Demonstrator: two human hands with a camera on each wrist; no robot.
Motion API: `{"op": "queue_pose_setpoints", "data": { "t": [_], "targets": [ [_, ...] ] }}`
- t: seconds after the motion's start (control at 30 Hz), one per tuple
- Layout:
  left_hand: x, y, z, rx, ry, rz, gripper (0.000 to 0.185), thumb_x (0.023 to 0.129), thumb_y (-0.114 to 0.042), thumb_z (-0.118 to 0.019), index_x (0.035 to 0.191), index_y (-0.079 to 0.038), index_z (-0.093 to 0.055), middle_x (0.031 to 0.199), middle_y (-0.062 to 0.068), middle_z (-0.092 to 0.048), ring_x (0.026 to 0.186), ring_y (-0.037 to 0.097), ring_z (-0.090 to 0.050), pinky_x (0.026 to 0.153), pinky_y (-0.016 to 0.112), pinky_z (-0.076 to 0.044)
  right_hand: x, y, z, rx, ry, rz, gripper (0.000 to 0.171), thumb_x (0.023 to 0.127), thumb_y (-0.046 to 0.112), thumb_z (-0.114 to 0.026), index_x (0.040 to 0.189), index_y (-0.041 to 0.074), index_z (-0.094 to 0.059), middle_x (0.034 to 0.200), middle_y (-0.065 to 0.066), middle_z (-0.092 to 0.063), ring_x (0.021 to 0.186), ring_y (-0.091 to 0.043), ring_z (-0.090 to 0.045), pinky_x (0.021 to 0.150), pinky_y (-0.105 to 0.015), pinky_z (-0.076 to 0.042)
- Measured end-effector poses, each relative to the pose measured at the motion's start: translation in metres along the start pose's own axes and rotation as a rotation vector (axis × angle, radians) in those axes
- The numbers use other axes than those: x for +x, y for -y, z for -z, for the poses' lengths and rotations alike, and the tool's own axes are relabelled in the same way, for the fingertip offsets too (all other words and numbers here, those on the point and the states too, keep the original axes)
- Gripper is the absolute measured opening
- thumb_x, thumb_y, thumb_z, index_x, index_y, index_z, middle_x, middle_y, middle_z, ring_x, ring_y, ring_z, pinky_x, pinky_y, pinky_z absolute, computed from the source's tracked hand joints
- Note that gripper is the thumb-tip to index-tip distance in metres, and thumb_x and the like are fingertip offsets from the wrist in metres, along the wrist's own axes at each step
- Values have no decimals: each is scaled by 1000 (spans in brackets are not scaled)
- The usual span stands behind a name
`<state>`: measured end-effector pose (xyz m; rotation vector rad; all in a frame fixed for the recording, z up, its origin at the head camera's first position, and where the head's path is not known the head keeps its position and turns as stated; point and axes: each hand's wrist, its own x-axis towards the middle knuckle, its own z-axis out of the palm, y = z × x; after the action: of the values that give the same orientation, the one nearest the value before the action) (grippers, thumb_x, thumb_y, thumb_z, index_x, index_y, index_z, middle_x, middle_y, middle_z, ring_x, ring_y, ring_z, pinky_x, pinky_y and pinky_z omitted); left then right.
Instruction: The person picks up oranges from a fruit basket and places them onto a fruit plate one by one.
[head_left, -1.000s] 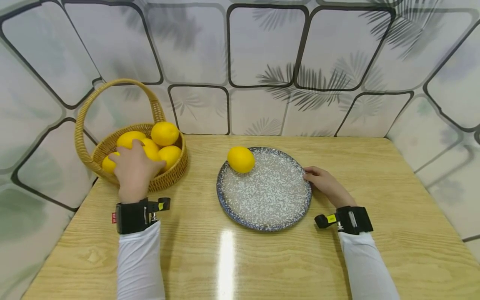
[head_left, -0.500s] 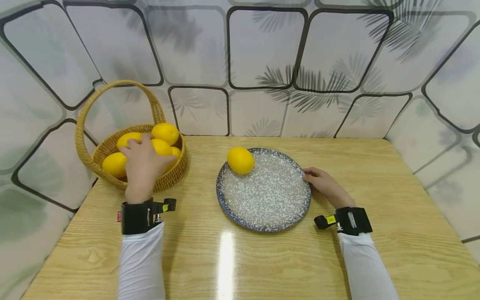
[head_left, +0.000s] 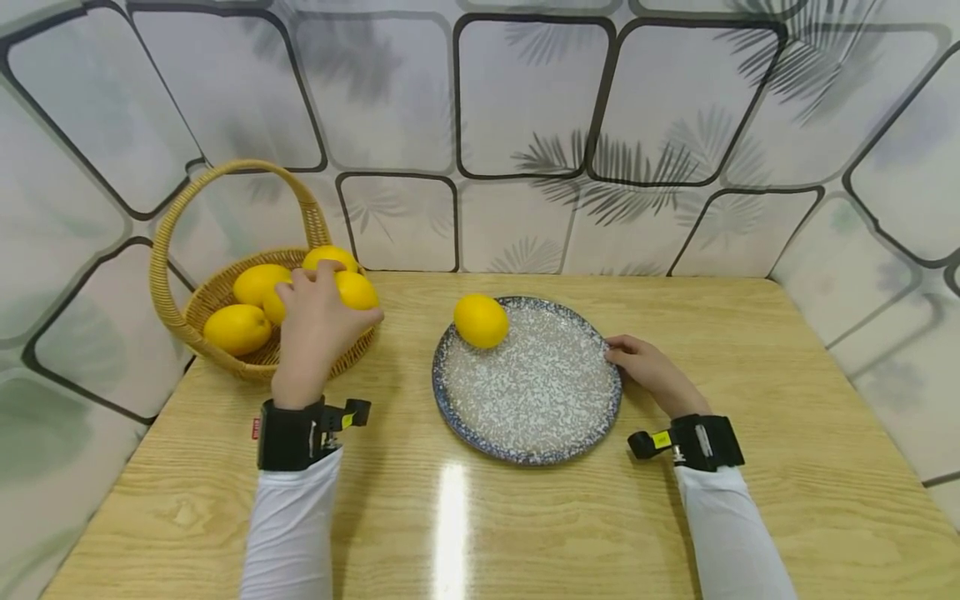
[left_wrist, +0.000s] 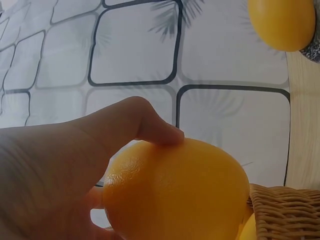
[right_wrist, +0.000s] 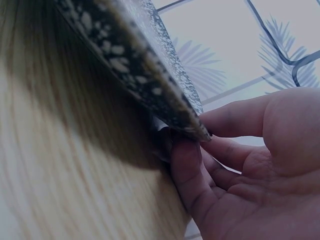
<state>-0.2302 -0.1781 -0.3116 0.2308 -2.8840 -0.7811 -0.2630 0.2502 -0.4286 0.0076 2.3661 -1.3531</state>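
Over the wicker basket [head_left: 225,312] at table [head_left: 750,375] left, left grip [head_left: 315,321] grasping a lemon [head_left: 356,291]; right grip [head_left: 648,367] pinching the speckled plate [head_left: 525,392] rim. No legible writing.

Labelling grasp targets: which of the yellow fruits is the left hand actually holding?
The fruit at the basket's right rim: the left hand's fingers curl round it. Three others lie loose in the basket; one sits on the plate.
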Motion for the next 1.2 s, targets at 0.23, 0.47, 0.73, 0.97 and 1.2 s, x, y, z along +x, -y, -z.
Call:
{"op": "queue_pose_setpoints", "data": {
  "t": [0.23,0.47,0.73,0.97,1.2],
  "targets": [
    [-1,-2,1,-6,-3,-4,81,83,-34,-72,150,-3,-38,144,41,-32,126,55,-29,84,63,-50,-1,-1,0,7,-2,-7,53,110,23,-39,153,-7,-35,156,-29,-36,142,-39,-38,121,-54,-32],
    [-1,-2,2,-10,-11,-14,81,83,-34,-72,149,-3,-38,143,40,-34,124,54,-30,84,62,-49,0,0,1,10,-5,-17,53,109,24,-39,153,-6,-35,157,-28,-36,144,-38,-37,122,-54,-31],
    [-1,-2,3,-16,-11,-16,82,83,-34,-72,150,-3,-38,144,40,-33,125,55,-30,86,62,-47,2,-1,0,2,0,-27,53,109,24,-40,154,-5,-35,158,-28,-35,145,-39,-36,123,-54,-31],
    [-2,-4,3,-24,-5,-31,82,83,-35,-73,150,-4,-39,143,39,-34,126,54,-31,89,62,-46,2,-2,-1,4,-3,-29,53,109,24,-40,154,-5,-34,159,-28,-34,148,-39,-34,124,-55,-28],
    [-2,-6,1,-37,-1,-40,80,81,-35,-73,148,-5,-40,144,38,-34,125,54,-31,91,62,-45,1,-1,0,-2,-3,-16,53,109,24,-40,153,-6,-34,158,-28,-35,145,-39,-36,123,-55,-30]
  ]
}}
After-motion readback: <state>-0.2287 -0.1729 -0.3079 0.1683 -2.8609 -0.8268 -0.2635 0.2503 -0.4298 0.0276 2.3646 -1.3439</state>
